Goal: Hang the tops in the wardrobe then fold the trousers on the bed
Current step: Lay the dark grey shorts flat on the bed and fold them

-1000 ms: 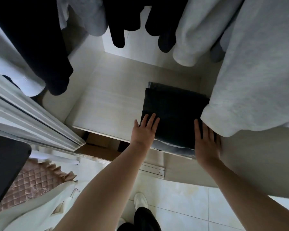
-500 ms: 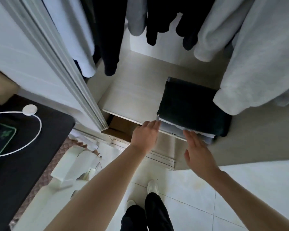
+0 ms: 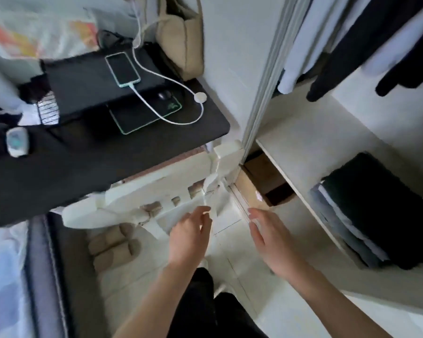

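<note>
A stack of folded dark trousers (image 3: 374, 211) lies on the pale wardrobe shelf (image 3: 310, 147) at the right. Several tops (image 3: 347, 42), dark and light, hang above it at the upper right. My left hand (image 3: 191, 235) and my right hand (image 3: 269, 242) hover over the floor, low in the middle of the view, both with relaxed fingers and holding nothing. They are well to the left of the folded stack and apart from it. A strip of the bed (image 3: 0, 276) shows at the lower left edge.
A black desk (image 3: 83, 167) at the left carries a phone (image 3: 122, 69) on a white charging cable, a mouse pad (image 3: 144, 115) and a small white device (image 3: 17, 141). A white chair (image 3: 156, 198) stands below it. The wardrobe's sliding door frame (image 3: 264, 76) rises in the middle.
Both hands left the folded trousers and drew back from the shelf. The view swung left, so the wardrobe slid to the right and the desk came into sight.
</note>
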Action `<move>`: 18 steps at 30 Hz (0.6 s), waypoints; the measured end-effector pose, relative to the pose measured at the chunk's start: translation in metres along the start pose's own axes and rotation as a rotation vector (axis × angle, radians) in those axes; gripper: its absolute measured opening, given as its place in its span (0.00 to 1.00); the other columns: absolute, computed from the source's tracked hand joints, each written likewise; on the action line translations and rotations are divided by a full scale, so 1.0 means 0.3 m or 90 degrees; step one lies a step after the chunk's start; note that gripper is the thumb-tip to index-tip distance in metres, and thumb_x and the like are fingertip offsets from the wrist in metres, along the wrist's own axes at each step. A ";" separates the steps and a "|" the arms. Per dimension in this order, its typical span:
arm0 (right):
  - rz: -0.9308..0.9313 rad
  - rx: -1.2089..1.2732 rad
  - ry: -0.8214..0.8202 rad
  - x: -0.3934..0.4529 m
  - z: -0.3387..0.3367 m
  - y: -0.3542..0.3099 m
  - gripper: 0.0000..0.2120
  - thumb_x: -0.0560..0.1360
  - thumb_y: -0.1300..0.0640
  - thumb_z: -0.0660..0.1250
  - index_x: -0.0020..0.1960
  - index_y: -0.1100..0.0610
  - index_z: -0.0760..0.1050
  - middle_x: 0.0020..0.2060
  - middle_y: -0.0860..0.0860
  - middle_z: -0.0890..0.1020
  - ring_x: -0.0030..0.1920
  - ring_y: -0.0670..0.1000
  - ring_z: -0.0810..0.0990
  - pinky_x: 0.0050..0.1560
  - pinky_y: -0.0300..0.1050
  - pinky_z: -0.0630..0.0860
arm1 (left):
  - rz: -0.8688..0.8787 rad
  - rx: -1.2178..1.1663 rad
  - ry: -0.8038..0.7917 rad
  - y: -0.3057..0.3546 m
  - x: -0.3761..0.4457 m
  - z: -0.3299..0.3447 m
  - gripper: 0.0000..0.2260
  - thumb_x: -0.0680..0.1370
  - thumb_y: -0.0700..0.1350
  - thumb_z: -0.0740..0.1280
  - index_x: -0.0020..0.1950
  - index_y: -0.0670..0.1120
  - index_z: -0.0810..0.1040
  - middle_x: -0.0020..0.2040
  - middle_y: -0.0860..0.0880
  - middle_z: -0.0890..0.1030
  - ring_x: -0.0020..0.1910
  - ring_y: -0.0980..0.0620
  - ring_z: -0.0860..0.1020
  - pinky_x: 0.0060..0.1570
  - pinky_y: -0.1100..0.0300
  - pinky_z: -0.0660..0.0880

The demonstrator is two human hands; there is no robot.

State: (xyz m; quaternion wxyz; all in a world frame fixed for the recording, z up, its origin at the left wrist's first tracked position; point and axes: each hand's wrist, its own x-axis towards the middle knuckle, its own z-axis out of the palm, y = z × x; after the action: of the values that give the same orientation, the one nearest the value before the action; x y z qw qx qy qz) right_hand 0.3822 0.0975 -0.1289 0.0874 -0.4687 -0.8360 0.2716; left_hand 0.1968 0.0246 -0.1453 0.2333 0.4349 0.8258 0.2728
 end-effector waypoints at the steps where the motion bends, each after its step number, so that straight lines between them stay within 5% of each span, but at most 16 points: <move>1: -0.022 0.012 -0.028 -0.010 0.015 -0.031 0.17 0.81 0.51 0.57 0.68 0.52 0.69 0.59 0.46 0.76 0.55 0.45 0.77 0.52 0.36 0.73 | -0.055 -0.023 0.037 -0.042 -0.061 -0.028 0.09 0.80 0.48 0.62 0.57 0.55 0.79 0.44 0.54 0.83 0.44 0.53 0.81 0.41 0.55 0.78; 6: -0.202 0.010 -0.200 -0.092 0.120 -0.198 0.16 0.81 0.50 0.56 0.68 0.50 0.68 0.57 0.45 0.76 0.53 0.43 0.76 0.48 0.34 0.68 | -0.253 -0.100 0.252 -0.208 -0.438 -0.140 0.07 0.81 0.47 0.62 0.54 0.54 0.79 0.40 0.58 0.83 0.36 0.55 0.79 0.35 0.56 0.75; 12: -0.405 -0.014 -0.364 -0.289 0.279 -0.426 0.15 0.82 0.51 0.56 0.66 0.51 0.69 0.54 0.46 0.77 0.55 0.43 0.73 0.49 0.30 0.65 | -0.471 -0.178 0.446 -0.339 -0.922 -0.167 0.06 0.81 0.48 0.61 0.51 0.54 0.78 0.38 0.57 0.82 0.41 0.54 0.79 0.43 0.53 0.76; 18: -0.550 -0.051 -0.506 -0.553 0.464 -0.635 0.15 0.81 0.50 0.55 0.66 0.50 0.70 0.53 0.44 0.77 0.56 0.43 0.74 0.54 0.38 0.70 | -0.661 -0.242 0.582 -0.432 -1.376 -0.083 0.06 0.81 0.50 0.61 0.49 0.54 0.78 0.35 0.58 0.81 0.38 0.59 0.79 0.41 0.56 0.76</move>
State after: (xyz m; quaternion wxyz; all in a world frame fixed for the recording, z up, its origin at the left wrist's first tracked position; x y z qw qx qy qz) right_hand 0.2767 -0.1707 -0.1254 -0.1477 0.0495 -0.9295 0.3342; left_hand 0.3165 -0.3918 -0.1504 0.0356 -0.2202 0.8795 0.4204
